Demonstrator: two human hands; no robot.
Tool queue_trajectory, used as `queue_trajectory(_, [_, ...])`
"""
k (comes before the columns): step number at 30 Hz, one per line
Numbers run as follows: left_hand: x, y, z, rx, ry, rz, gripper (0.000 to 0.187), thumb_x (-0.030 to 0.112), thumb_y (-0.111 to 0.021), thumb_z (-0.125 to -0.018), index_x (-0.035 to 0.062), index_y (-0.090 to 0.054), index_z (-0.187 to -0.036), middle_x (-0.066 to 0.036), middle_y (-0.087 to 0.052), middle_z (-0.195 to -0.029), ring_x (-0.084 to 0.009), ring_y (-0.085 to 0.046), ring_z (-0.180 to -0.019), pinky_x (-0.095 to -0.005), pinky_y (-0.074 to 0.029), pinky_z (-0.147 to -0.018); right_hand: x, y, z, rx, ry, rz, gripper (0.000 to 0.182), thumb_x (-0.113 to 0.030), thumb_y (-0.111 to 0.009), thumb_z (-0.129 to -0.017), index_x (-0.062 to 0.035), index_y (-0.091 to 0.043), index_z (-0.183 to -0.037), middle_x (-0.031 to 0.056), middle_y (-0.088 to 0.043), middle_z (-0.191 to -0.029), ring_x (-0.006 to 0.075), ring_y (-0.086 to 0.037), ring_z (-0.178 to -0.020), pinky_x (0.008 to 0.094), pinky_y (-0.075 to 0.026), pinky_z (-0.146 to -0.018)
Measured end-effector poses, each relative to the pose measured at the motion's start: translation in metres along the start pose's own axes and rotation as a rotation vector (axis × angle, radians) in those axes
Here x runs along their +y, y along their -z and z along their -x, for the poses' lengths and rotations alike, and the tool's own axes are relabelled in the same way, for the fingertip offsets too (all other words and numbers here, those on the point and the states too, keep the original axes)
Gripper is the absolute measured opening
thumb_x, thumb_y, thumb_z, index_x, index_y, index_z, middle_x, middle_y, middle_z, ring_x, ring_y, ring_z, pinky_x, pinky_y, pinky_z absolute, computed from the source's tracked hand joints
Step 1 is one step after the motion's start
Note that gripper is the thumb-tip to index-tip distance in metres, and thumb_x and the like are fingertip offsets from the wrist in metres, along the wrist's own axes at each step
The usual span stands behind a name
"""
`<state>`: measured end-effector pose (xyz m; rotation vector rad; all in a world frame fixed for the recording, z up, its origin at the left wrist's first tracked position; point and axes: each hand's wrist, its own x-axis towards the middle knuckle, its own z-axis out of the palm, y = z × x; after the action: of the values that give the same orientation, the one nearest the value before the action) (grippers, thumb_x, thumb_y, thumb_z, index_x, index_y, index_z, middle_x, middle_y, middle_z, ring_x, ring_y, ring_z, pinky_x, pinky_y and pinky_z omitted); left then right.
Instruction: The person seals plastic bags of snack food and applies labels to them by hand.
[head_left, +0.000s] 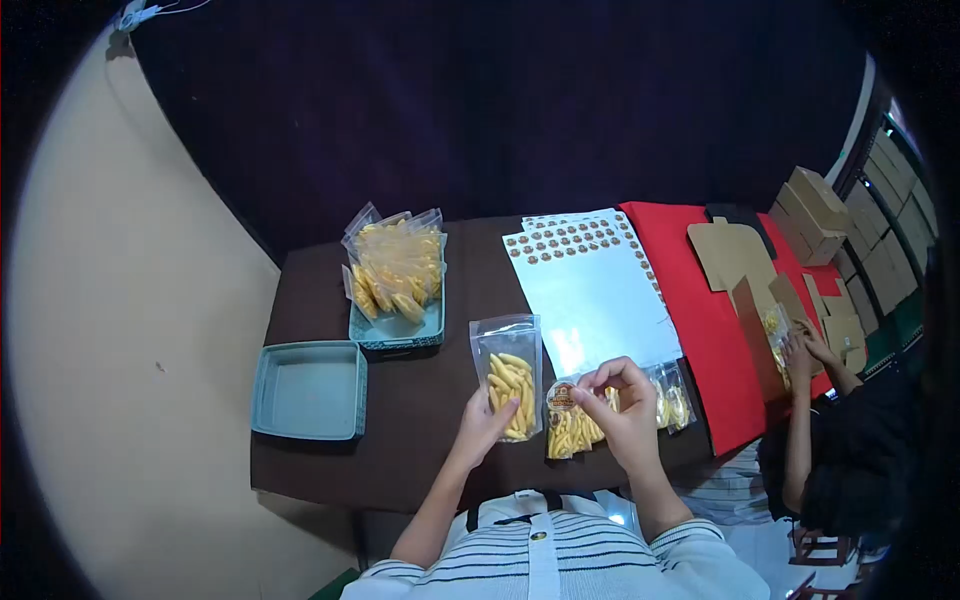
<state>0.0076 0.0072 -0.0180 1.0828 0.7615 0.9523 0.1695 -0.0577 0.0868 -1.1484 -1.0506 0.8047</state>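
My left hand [485,428] grips the lower left of a clear zip bag [507,378] with yellow finger-shaped pieces in it, its thumb across the front. To the right, my right hand [618,405] pinches a round printed sticker [561,396] between thumb and fingertips, just right of the bag. Beneath and beside that hand lie filled bags [572,432] in a row, partly hidden by it. Beyond them are white sticker sheets [590,300] with rows of round labels along their upper and right edges.
A teal basket [398,341] heaped with filled bags [395,265] stands at the back left, near an empty teal basket [310,390]. On the right, a co-worker's hands [800,352] touch a cardboard box [755,335] on red cloth [665,235]; more boxes [808,220] stand behind.
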Motion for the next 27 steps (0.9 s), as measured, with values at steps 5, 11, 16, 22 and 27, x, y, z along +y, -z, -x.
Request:
queue_trajectory(5, [0.022, -0.008, 0.015, -0.113, 0.100, 0.102, 0.033, 0.008, -0.056, -0.084, -0.0015, -0.044, -0.114, -0.006, -0.056, -0.103, -0.0103, -0.056, -0.091, -0.0255, -0.048, -0.077, 0.038, -0.010, -0.010, -0.096, -0.090, -0.026, 0.016, -0.002, -0.066, -0.073, -0.0040, -0.051, -0.079, 0.0011, -0.058, -0.075, 0.0042, -0.048, -0.066, 0.0182, -0.038, -0.059])
queue_trajectory(11, [0.020, -0.008, 0.018, -0.123, 0.105, 0.131, 0.037, 0.009, -0.059, -0.083, 0.0006, -0.043, -0.115, -0.005, -0.055, -0.103, -0.0094, -0.055, -0.091, -0.0250, -0.047, -0.078, 0.048, -0.017, -0.008, -0.122, -0.134, 0.000, 0.015, -0.004, -0.066, -0.074, -0.0035, -0.052, -0.078, 0.0003, -0.058, -0.073, 0.0036, -0.046, -0.065, 0.0180, -0.038, -0.059])
queue_trajectory(16, [0.023, -0.012, 0.020, -0.102, 0.149, 0.116, 0.037, 0.010, -0.059, -0.083, 0.0008, -0.043, -0.116, -0.005, -0.055, -0.103, -0.0091, -0.055, -0.090, -0.0249, -0.048, -0.077, 0.048, -0.018, -0.007, -0.114, -0.140, 0.021, 0.015, -0.004, -0.066, -0.074, -0.0033, -0.052, -0.077, 0.0008, -0.058, -0.073, 0.0041, -0.047, -0.065, 0.0181, -0.038, -0.060])
queue_trajectory(22, [0.022, -0.013, 0.020, -0.092, 0.105, 0.144, 0.037, 0.009, -0.058, -0.083, 0.0013, -0.043, -0.116, -0.004, -0.056, -0.103, -0.0090, -0.056, -0.088, -0.0248, -0.049, -0.075, 0.051, -0.018, -0.007, -0.114, -0.119, 0.038, 0.014, -0.005, -0.065, -0.074, -0.0035, -0.052, -0.077, 0.0002, -0.057, -0.073, 0.0042, -0.046, -0.065, 0.0181, -0.039, -0.060])
queue_trajectory(27, [0.019, -0.012, 0.021, -0.085, 0.134, 0.126, 0.037, 0.009, -0.059, -0.083, 0.0016, -0.043, -0.116, -0.004, -0.056, -0.103, -0.0091, -0.056, -0.089, -0.0250, -0.049, -0.075, 0.053, -0.018, -0.006, -0.112, -0.135, 0.012, 0.014, -0.005, -0.065, -0.075, -0.0037, -0.052, -0.077, -0.0006, -0.056, -0.074, 0.0035, -0.045, -0.065, 0.0176, -0.038, -0.061])
